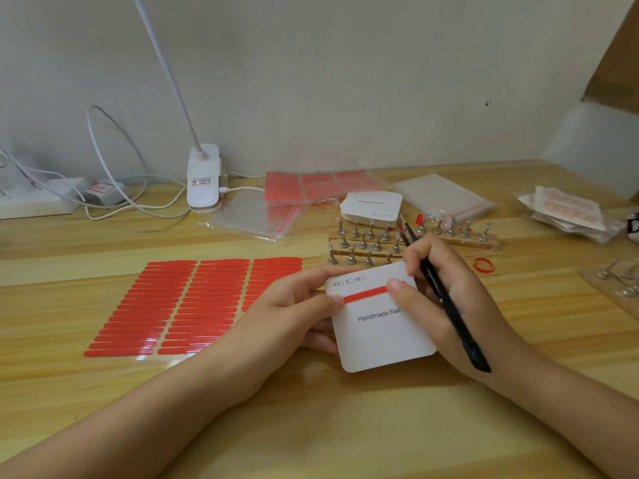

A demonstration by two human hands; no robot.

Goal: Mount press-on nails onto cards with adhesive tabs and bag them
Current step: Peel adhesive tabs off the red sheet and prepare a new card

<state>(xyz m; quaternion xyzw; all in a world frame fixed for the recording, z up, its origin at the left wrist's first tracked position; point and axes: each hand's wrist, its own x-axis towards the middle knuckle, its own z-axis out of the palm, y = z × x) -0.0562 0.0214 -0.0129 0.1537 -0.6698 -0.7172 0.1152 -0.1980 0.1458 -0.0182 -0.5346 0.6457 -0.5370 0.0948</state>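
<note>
I hold the white square card printed "Handmade Nail" (382, 326) just above the near middle of the pale wooden table (103, 392). My left hand (297, 305) grips its left edge, thumb on top and pressing the left end of a thin red adhesive strip (364, 294) that runs across the card under the size boxes. My right hand (446, 299) presses the strip's right end with the thumb while its fingers curl round black tweezers (446, 299), tips pointing far toward the stands.

I judge this card is at its first stage: one strip is down, its red liner looks unpeeled, and no nail sits on it yet. To the left lies the sheet of red adhesive strips (193, 305), with gaps in its right column. Beyond the card stand wooden blocks with metal nail stands (363, 247); whether nails remain on them I cannot tell. A stack of blank white cards (371, 209) rests behind them, with clear zip bags (256, 219) to its left. At the far right a few bagged cards with pink nails (567, 209) look finished. Most mounting and bagging seems left.
</note>
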